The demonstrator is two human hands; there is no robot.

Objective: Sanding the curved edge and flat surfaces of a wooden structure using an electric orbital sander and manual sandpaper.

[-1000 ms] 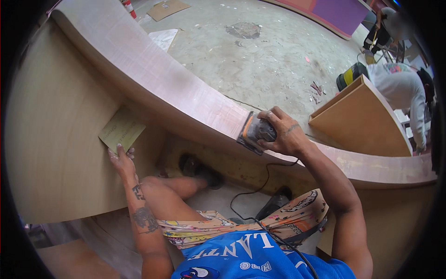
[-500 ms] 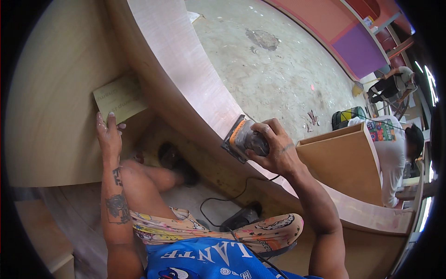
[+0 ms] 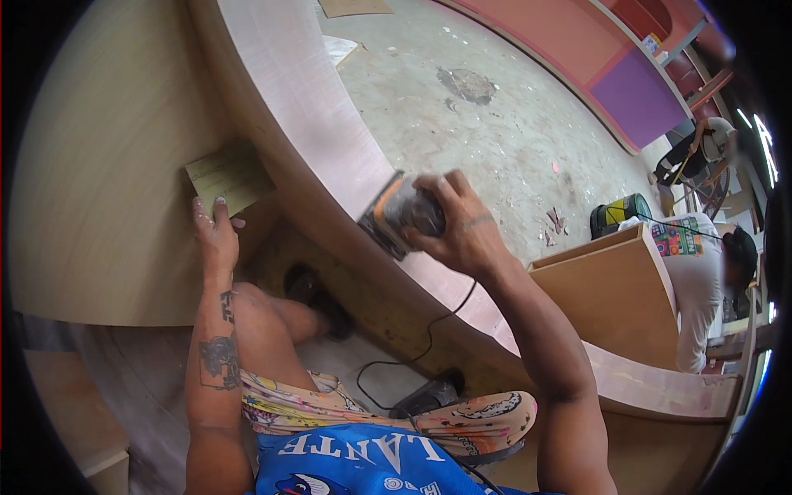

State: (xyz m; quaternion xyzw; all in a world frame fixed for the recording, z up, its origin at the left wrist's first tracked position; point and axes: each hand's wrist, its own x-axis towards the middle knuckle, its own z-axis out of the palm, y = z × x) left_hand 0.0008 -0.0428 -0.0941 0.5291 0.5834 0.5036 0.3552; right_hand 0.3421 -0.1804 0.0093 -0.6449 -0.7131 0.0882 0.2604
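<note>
My right hand [image 3: 462, 227] grips a black and orange electric sander [image 3: 396, 213]. The sander's flat pad rests on the long, curved, whitish-pink top surface [image 3: 334, 140] of a wooden counter. A black cord [image 3: 433, 330] hangs from the tool and loops down past my legs. On the left, my left hand [image 3: 216, 235] pinches the lower corner of a yellowish sheet with printing on it [image 3: 231, 177], which looks like sandpaper. That sheet lies against a broad, pale wooden panel [image 3: 107, 181] on the counter's inner side.
Beyond the counter spreads a stained concrete floor [image 3: 412, 107] with scraps on it. A wooden box-like cabinet [image 3: 610, 293] stands at the right, with a bent-over person [image 3: 689, 289] beside it. A bucket [image 3: 623, 216] and another person [image 3: 701, 157] are farther back.
My right hand and the sander have slid up and left along the curved counter top. The left hand and sheet have shifted slightly right in view.
</note>
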